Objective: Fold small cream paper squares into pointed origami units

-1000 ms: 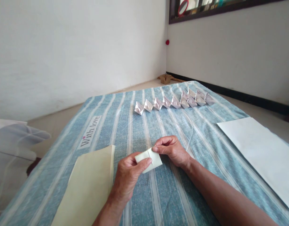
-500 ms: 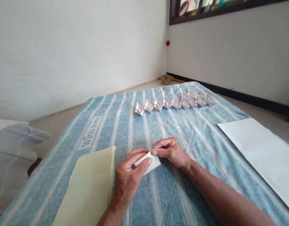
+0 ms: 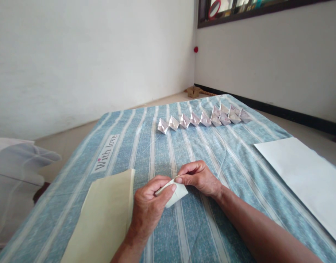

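Between my hands is a small folded piece of pale paper [image 3: 176, 194], held just above the striped cloth. My left hand [image 3: 151, 199] grips its left side, with the thumb lying across the front face. At the upper edge, my right hand [image 3: 198, 178] pinches the paper between thumb and forefinger. The lower right corner of the paper hangs free. Fingers of my left hand behind the paper are partly hidden.
A stack of pale yellow paper sheets [image 3: 102, 215] lies left of my hands. White paper [image 3: 301, 175] rests at the right edge. Several folded paper boats [image 3: 184, 121] stand in rows farther back on the blue striped tablecloth [image 3: 140, 146].
Both hands keep their hold on the folded paper. Its lower edge has dropped slightly and more of its front face shows. The hands have barely shifted.
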`<act>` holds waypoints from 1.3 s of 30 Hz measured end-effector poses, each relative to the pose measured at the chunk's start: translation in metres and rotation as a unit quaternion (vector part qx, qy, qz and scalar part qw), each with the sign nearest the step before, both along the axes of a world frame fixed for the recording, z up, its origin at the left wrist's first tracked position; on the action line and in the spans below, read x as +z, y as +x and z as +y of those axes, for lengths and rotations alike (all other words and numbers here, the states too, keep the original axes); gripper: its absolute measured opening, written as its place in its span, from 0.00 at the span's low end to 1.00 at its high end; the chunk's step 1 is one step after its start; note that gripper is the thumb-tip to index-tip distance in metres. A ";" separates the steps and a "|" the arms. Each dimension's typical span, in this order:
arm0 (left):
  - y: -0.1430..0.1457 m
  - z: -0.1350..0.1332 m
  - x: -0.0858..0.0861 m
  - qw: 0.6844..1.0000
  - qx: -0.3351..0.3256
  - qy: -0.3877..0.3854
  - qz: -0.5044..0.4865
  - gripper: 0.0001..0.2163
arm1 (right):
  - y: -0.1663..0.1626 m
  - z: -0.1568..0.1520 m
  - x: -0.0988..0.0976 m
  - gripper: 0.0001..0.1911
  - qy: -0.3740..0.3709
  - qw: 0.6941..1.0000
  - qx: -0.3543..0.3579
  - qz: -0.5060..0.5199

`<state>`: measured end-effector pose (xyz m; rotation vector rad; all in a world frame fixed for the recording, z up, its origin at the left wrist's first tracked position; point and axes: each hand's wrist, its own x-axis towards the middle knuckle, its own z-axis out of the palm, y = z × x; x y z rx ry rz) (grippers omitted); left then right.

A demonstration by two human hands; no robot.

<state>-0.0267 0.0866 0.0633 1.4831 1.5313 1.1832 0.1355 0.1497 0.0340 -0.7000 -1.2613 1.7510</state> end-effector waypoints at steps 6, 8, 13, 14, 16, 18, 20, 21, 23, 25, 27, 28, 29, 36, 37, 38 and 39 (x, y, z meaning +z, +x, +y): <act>0.002 0.001 0.004 0.998 -0.003 0.045 0.043 0.04 | 0.000 0.000 0.002 0.11 -0.003 1.000 0.010 0.000; 0.001 0.001 0.003 0.995 -0.021 0.071 0.068 0.05 | 0.000 0.000 0.003 0.12 -0.003 1.000 0.018 -0.001; -0.002 0.000 -0.004 0.978 -0.043 0.160 0.125 0.06 | -0.001 0.000 0.001 0.12 -0.014 1.000 0.019 0.001; -0.003 0.000 -0.004 0.973 -0.043 0.181 0.138 0.06 | -0.002 0.000 0.000 0.12 -0.017 1.000 0.017 0.005; -0.003 0.000 -0.004 0.958 -0.042 0.229 0.170 0.05 | -0.003 0.000 -0.002 0.12 -0.024 0.999 0.012 0.018; -0.003 -0.001 -0.002 0.935 -0.037 0.282 0.212 0.04 | -0.004 0.001 -0.004 0.13 -0.031 0.999 0.007 0.037; -0.002 -0.002 0.000 0.909 -0.028 0.331 0.252 0.04 | -0.004 0.001 -0.005 0.14 -0.034 0.998 0.003 0.055; -0.001 -0.002 0.002 0.898 -0.025 0.349 0.267 0.05 | -0.004 0.002 -0.005 0.14 -0.032 0.998 0.002 0.058; 0.001 -0.004 0.004 0.882 -0.027 0.375 0.284 0.06 | -0.004 0.002 -0.004 0.14 -0.027 0.998 0.002 0.057; 0.002 -0.006 0.005 0.872 -0.034 0.392 0.290 0.07 | -0.003 0.003 -0.004 0.13 -0.021 0.998 0.005 0.054; 0.004 -0.007 0.005 0.864 -0.037 0.407 0.292 0.08 | -0.003 0.004 -0.004 0.14 -0.021 0.998 0.006 0.057; 0.004 -0.007 0.005 0.862 -0.039 0.413 0.292 0.09 | -0.002 0.004 -0.005 0.14 -0.025 0.998 0.006 0.060; 0.005 -0.007 0.004 0.860 -0.041 0.418 0.291 0.09 | -0.002 0.004 -0.005 0.14 -0.029 0.998 0.007 0.063; 0.004 -0.006 0.002 0.860 -0.034 0.413 0.299 0.09 | -0.003 0.005 -0.006 0.14 -0.034 0.998 0.002 0.060; 0.004 -0.005 0.002 0.859 -0.033 0.413 0.300 0.09 | -0.003 0.005 -0.006 0.14 -0.034 0.998 0.000 0.058; 0.003 -0.005 0.001 0.859 -0.031 0.412 0.303 0.09 | -0.003 0.006 -0.006 0.15 -0.035 0.998 -0.002 0.056; 0.003 -0.005 0.001 0.857 -0.025 0.413 0.307 0.09 | -0.004 0.006 -0.005 0.15 -0.037 0.998 -0.005 0.053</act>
